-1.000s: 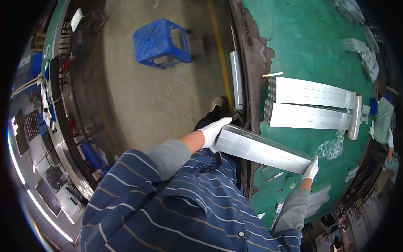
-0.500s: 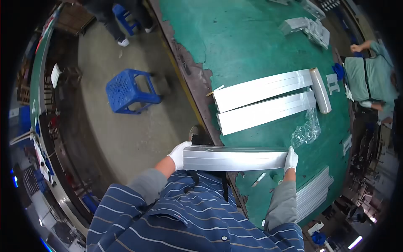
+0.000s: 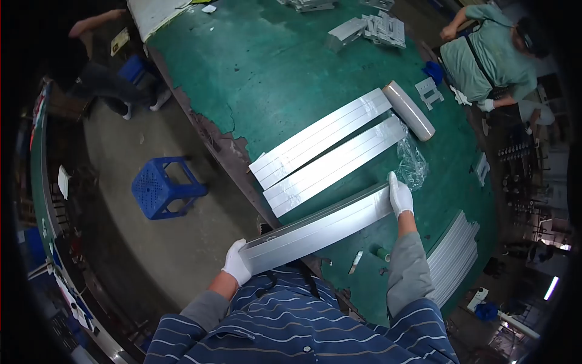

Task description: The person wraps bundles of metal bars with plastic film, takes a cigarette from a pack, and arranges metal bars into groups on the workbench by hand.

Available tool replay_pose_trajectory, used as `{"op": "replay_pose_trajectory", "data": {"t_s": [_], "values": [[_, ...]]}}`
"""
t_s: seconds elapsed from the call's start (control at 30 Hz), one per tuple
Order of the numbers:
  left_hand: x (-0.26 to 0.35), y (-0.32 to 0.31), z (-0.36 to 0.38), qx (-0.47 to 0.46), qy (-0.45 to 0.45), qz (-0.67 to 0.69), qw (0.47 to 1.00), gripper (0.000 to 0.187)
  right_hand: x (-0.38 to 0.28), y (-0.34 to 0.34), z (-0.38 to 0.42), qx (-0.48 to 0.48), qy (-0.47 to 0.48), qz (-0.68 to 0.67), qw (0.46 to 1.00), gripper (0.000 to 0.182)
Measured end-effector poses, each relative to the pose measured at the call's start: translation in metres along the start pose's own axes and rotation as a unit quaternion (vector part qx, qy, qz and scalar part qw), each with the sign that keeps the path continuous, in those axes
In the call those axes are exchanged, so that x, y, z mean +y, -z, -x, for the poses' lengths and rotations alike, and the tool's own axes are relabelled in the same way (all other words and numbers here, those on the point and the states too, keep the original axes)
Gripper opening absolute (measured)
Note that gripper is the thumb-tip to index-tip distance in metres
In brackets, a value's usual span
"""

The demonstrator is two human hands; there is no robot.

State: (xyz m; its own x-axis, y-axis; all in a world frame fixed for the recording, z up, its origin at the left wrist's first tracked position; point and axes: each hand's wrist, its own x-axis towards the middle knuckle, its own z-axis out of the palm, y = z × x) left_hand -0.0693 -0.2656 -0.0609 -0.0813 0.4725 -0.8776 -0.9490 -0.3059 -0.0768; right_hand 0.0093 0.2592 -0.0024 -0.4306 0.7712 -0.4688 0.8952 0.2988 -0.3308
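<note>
A long silvery bundle of metal profiles [image 3: 318, 229] stretches between my two gloved hands, in front of my body and over the table's near edge. My left hand [image 3: 237, 262] is closed round its left end, while my right hand [image 3: 399, 195] grips the right end. Just beyond lie two similar bundles, a far metal bundle [image 3: 321, 138] and a nearer metal bundle [image 3: 336, 165], side by side on the green table. Crumpled clear plastic film [image 3: 412, 162] lies close to my right hand. A roll of stretch film [image 3: 410, 110] rests against the bundles' right ends.
Loose metal strips [image 3: 453, 258] lie at the table's right. A knife-like tool [image 3: 356, 262] and a green tape roll [image 3: 382, 253] are near my right forearm. Metal brackets [image 3: 385, 29] are piled at the back. A blue stool [image 3: 163, 187] stands left; a co-worker [image 3: 494, 54] is across the table.
My hands have swung the held bundle so its right end is farther up and forward and its left end lower. The view has turned and shifted with my head.
</note>
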Motion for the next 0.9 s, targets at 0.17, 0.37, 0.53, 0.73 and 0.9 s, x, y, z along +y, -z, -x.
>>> {"op": "replay_pose_trajectory", "data": {"t_s": [0.17,0.37,0.53,0.73,0.9], "values": [[-0.028,-0.062,0.009,0.019,-0.027,0.035,0.999,0.066,-0.022,0.018,-0.043,-0.025,0.0,0.039,0.999,0.089],[-0.042,-0.115,-0.014,-0.021,-0.094,0.04,0.995,0.083,-0.022,0.032,-0.11,-0.005,0.046,0.046,0.998,0.093],[-0.053,-0.146,-0.031,0.026,-0.161,-0.037,0.986,0.082,-0.021,0.037,-0.144,-0.015,0.059,0.056,0.997,0.093],[-0.061,-0.148,-0.052,0.015,-0.285,-0.027,0.958,0.056,-0.029,0.036,-0.158,-0.008,0.091,0.038,0.995,0.091],[-0.067,-0.155,-0.052,0.018,-0.339,-0.162,0.926,0.057,-0.056,0.039,-0.178,-0.006,0.107,0.063,0.992,0.089]]}}
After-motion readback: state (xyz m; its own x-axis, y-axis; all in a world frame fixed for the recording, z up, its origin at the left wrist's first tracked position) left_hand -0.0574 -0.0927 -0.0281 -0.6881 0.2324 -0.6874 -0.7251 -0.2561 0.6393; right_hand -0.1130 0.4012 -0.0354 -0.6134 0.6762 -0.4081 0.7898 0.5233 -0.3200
